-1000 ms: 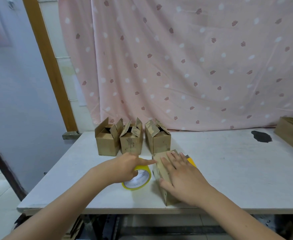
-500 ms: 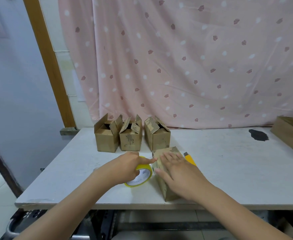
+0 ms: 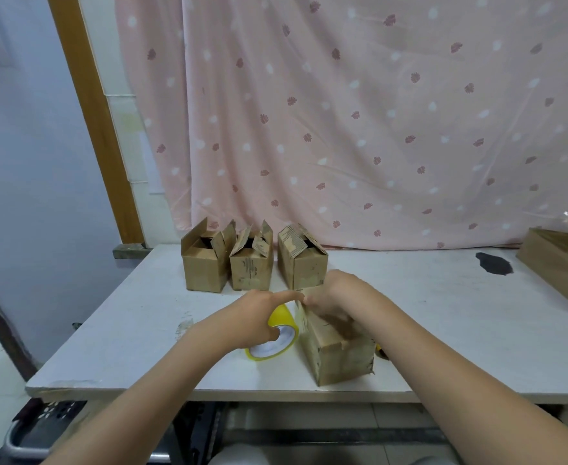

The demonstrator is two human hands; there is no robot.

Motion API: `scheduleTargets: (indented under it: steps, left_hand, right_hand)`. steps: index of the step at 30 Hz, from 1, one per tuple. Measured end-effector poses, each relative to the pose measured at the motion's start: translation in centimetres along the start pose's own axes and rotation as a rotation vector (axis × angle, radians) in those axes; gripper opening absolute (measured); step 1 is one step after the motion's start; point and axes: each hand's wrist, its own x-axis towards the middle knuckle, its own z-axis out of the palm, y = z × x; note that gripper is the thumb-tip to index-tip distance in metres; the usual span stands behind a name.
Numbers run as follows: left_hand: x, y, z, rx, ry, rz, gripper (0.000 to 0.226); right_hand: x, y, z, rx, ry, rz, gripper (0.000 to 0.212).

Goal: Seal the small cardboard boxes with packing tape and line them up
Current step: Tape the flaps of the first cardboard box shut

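Right hand [image 3: 339, 298] slid to box's [image 3: 338, 350] far, blurry end on white table [image 3: 443, 330].

Makeshift home workspace, pink curtain [image 3: 359, 122], worn table [image 3: 427, 323]

I see a white table [image 3: 443, 330], top scuffed, front edge chipped at the left corner. On it: three open-flapped small boxes [image 3: 205, 270] [image 3: 251, 268] [image 3: 304, 263] in a row at the back left, a closed box [image 3: 338, 354] near the front edge, a yellow tape roll [image 3: 277, 340] just beside its left side. Dark patch [image 3: 493, 264] at back right, larger cardboard box [image 3: 559, 263] at the right edge.
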Motion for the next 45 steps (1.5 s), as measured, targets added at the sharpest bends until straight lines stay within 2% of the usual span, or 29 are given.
scheduleTargets:
  steps: [3,7,12,17,20,23,26,28,30,35,37,41,45]
  left_hand:
    - [0.0,-0.9,-0.2,-0.042,-0.021,-0.016,0.072]
    - [-0.3,-1.0,0.0,-0.051,0.001,-0.029,0.074]
    - [-0.2,-0.7,0.1,-0.027,0.014,-0.019,0.069]
    - [-1.4,-1.0,0.3,-0.128,0.024,-0.08,0.067]
    - [-2.1,-0.9,0.3,-0.2,0.035,-0.092,0.062]
    - [-2.6,-1.2,-0.3,-0.237,0.072,-0.068,0.06]
    - [-2.8,-1.5,-1.5,-0.324,0.155,-0.042,0.067]
    - [-2.6,-1.3,-2.3,-0.322,0.196,-0.017,0.068]
    - [-2.0,-1.2,-2.9,-0.222,0.198,0.007,0.068]
    - [-1.8,-1.7,-4.0,-0.067,0.129,0.017,0.068]
    - [-2.2,-1.9,-4.0,-0.059,0.123,0.016,0.07]
    - [-2.9,-1.9,-4.5,-0.093,0.131,0.038,0.071]
    - [-3.4,-1.7,-4.8,-0.1,0.126,0.05,0.068]
  right_hand:
    - [0.5,-0.9,-1.5,-0.116,-0.156,0.023,0.072]
    - [1.8,-1.9,-1.4,-0.209,-0.236,0.027,0.081]
    - [4.1,-2.4,-0.5,-0.265,-0.229,0.049,0.086]
    - [4.9,-2.1,-0.1,-0.181,-0.152,0.076,0.096]
    - [4.3,-1.6,0.0,-0.09,-0.05,0.102,0.083]
    - [3.0,-0.6,-0.9,0.06,-0.042,0.099,0.08]
    - [1.5,0.7,-2.1,0.234,-0.04,0.055,0.055]
    - [1.1,1.4,-2.3,0.318,0.002,0.058,0.061]
    - [1.2,1.7,-2.2,0.384,0.002,0.069,0.068]
    - [1.2,3.0,-2.2,0.53,-0.006,0.073,0.073]
    - [1.0,3.6,-2.4,0.597,-0.036,0.057,0.07]
    - [0.7,4.4,-2.6,0.68,-0.084,0.05,0.047]
    - [1.0,4.8,-2.1,0.703,-0.054,0.04,0.053]
